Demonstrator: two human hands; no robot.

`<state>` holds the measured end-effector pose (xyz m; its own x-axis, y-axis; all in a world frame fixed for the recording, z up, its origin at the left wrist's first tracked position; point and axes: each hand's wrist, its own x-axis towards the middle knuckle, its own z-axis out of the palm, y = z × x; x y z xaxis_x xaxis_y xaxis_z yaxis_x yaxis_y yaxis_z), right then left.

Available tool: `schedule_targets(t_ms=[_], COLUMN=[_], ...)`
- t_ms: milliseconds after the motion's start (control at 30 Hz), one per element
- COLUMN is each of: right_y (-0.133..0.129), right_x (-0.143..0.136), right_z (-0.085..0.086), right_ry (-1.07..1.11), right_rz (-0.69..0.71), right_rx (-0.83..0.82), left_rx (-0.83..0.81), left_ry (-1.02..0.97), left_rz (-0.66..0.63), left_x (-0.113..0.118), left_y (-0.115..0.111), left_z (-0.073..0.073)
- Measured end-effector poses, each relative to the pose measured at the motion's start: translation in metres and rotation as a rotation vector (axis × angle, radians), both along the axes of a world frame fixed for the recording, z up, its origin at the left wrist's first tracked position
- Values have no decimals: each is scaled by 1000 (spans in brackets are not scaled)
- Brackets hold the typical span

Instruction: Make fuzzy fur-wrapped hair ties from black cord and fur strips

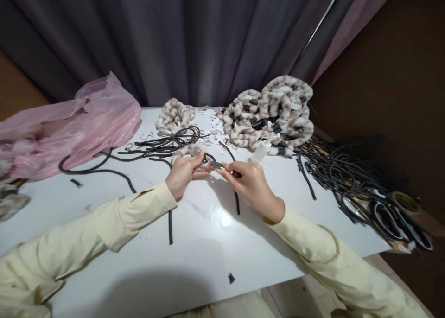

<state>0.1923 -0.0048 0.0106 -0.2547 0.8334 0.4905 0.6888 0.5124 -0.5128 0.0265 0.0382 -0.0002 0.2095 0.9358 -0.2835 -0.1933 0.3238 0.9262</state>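
My left hand (184, 173) is closed on a fluffy white-and-brown ring (187, 150), with a dark end of it between thumb and fingers. My right hand (253, 184) pinches a small tool with a flat grey blade (217, 165); its handle is mostly hidden in the palm. The blade's tip meets the dark end at my left fingertips. Around the hands lie lengths of black cord, one (170, 227) below my left wrist and one (237, 202) under my right hand. A small translucent bottle (260, 152) is just beyond my right hand.
Fluffy rings are heaped (287, 102) at the back right, with one apart (175, 115). Small metal clasps lie between them. Black cords bunch (167, 144) mid-table and pile (347, 169) at right, near a tape roll (406, 202). A pink plastic bag (107, 116) lies left.
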Motion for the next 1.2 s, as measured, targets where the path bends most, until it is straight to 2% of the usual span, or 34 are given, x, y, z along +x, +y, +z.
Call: schedule_targets(t_ms=[167,333,600,800,1033,1200], right_y=[4,3,2,1,1,0], right_x=[-4,-5,-8,-10,-10,-10], right_z=[-17,-23,-25,-22,-20,-13], right_ry=[-164,-278,-321,-431,-611,-713], right_rz=[2,-47,-43,-40,-59,-20], right_rx=[140,173,265,341,351,275], left_rx=[2,-8,-4,-3,-15,-10], left_ry=[-10,-27,-39,-40,-32,-24], left_rz=[-4,10,9,9,15,13], left_x=[0,1,1,1,2,2], left_y=[0,0,0,0,0,-1], left_z=[-2,-1,-2,-2,0,0])
